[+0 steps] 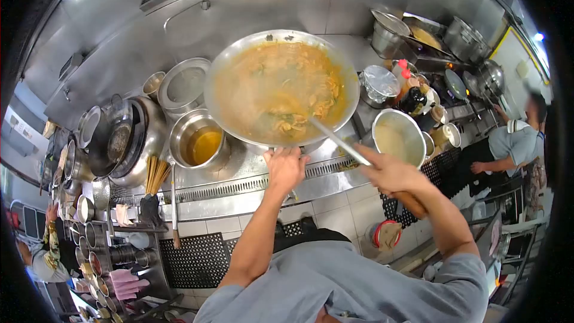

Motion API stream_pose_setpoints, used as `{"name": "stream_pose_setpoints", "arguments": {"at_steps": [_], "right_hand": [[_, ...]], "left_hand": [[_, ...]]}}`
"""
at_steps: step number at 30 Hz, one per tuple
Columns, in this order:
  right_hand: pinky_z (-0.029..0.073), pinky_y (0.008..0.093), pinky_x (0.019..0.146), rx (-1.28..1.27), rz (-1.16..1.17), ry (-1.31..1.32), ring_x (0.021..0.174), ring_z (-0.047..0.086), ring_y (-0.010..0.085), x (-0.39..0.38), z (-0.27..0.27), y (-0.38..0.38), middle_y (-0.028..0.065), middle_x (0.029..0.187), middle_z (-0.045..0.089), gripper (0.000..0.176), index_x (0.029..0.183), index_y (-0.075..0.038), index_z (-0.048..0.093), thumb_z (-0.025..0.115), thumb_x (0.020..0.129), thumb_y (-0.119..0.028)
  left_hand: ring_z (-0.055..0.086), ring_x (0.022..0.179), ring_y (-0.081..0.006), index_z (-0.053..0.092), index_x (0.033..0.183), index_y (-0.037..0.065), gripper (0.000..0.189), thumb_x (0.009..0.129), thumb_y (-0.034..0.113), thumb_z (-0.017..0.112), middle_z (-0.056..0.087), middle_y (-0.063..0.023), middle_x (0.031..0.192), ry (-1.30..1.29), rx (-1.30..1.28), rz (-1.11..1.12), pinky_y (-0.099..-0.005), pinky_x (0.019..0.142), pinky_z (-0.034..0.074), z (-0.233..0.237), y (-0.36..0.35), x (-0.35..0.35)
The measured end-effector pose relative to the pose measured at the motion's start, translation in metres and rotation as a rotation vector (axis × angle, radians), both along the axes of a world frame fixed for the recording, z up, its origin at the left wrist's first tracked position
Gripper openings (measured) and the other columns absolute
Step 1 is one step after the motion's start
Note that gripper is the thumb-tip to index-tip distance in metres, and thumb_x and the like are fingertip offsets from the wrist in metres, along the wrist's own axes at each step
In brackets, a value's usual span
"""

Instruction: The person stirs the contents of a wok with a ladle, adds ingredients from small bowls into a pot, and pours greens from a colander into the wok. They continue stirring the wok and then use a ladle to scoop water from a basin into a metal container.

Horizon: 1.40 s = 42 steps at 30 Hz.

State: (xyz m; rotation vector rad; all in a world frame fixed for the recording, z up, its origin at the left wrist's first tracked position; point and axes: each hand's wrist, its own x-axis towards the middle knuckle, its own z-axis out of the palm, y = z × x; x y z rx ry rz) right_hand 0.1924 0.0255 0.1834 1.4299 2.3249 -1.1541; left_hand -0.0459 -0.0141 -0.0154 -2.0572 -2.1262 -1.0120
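Place: a commercial restaurant kitchen.
Walls: stainless steel panels (pixel 239 6) cover the wall behind the stoves.
Cooking line: a large wok (pixel 281 87) with noodles in orange broth and a ladle (pixel 335 137) in it stands on a steel wok range (pixel 239 186).
Vessels: a pot of yellow oil (pixel 200 142), big stockpots (pixel 463 39) and a rack (pixel 89 245) of many small steel bowls.
Floor: pale tiles (pixel 341 200) with black rubber mats (pixel 191 257).
Staff: another person (pixel 514 143) in grey uniform and dark apron works nearby.

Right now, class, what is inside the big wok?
Orange-brown sauce with pale food pieces fills the wok, and the ladle held by the right hand dips in. The sauce covers the ladle's bowl and the wok's bottom.
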Motion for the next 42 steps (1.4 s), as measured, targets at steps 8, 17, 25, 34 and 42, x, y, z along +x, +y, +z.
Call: {"name": "stream_pose_setpoints", "arguments": {"at_steps": [8,17,25,34,42], "right_hand": [[0.05,0.0463,0.089,0.111,-0.035,-0.029,0.104,0.065,0.0399,0.007,-0.033,0.011,0.0271,0.112,0.065,0.065,0.154,-0.018,0.027,0.053,0.095,-0.027],[0.053,0.0478,0.085,0.171,0.177,-0.186,0.094,0.067,0.0408,0.047,-0.06,0.045,0.0224,0.102,0.068,0.062,0.153,-0.025,0.029,0.053,0.095,-0.022],[0.055,0.0472,0.075,0.617,0.428,-0.63,0.082,0.069,0.0355,0.114,0.045,0.097,0.0179,0.088,0.069,0.072,0.152,-0.028,0.033,0.057,0.086,-0.015],[0.053,0.0477,0.07,0.86,0.371,-0.528,0.08,0.067,0.036,0.117,0.033,0.168,0.0177,0.086,0.066,0.066,0.147,-0.025,0.043,0.059,0.084,-0.012],[0.054,0.0451,0.072,0.58,-0.036,0.203,0.085,0.068,0.0377,0.081,-0.114,0.192,0.0261,0.101,0.068,0.071,0.148,-0.015,0.04,0.063,0.082,-0.019]], "left_hand": [[0.06,0.088,-0.0302,0.065,0.079,0.007,0.025,0.084,0.03,0.071,0.068,-0.0114,0.081,-0.016,-0.146,0.014,-0.0478,0.084,0.034,0.014,-0.007,-0.003],[0.06,0.086,-0.0292,0.065,0.079,0.009,0.024,0.082,0.031,0.072,0.066,-0.0098,0.077,0.007,-0.094,0.023,-0.0473,0.083,0.032,0.002,-0.005,-0.004],[0.059,0.084,-0.0276,0.064,0.078,0.009,0.022,0.082,0.028,0.073,0.067,-0.0087,0.077,0.005,-0.12,0.071,-0.0467,0.081,0.032,0.013,0.004,0.012],[0.059,0.082,-0.0304,0.065,0.081,0.008,0.022,0.082,0.029,0.073,0.068,-0.0105,0.079,0.011,-0.182,0.101,-0.0479,0.082,0.033,0.022,0.004,0.017],[0.061,0.081,-0.0304,0.063,0.076,0.008,0.024,0.082,0.029,0.072,0.067,-0.0105,0.074,-0.018,-0.093,0.068,-0.0478,0.08,0.034,0.029,0.002,0.024]]}}
